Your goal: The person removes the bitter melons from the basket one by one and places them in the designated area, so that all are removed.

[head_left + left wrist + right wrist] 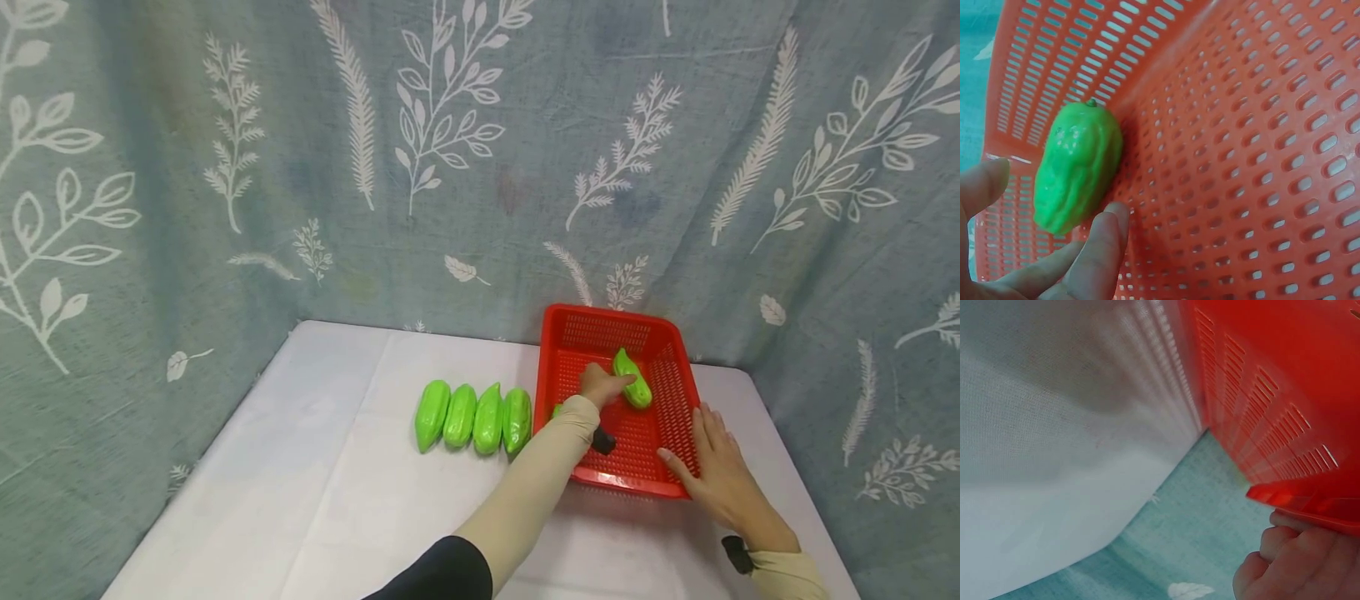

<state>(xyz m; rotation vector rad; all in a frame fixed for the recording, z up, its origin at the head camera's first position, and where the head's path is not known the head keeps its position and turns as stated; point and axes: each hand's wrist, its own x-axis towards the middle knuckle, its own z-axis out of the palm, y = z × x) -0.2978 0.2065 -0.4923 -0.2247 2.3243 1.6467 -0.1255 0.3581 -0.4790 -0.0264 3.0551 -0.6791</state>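
My left hand [602,385] reaches into a red plastic basket [617,481]. Its thumb and fingers [1094,256] are spread beside a wrinkled, bright green vegetable [633,382], which looks like a bitter gourd and lies by the basket's far wall. A gap shows between thumb and vegetable in the left wrist view. Another green piece [557,410] peeks out beside the left sleeve, mostly hidden. At the basket's right side, my right hand [716,471] holds the rim, thumb over the inner side and fingers along the outside.
Several similar green vegetables [488,418] lie in a row on the white table [360,500], left of the basket. A grey-green curtain [495,242] with white leaf prints hangs behind the table and along its sides.
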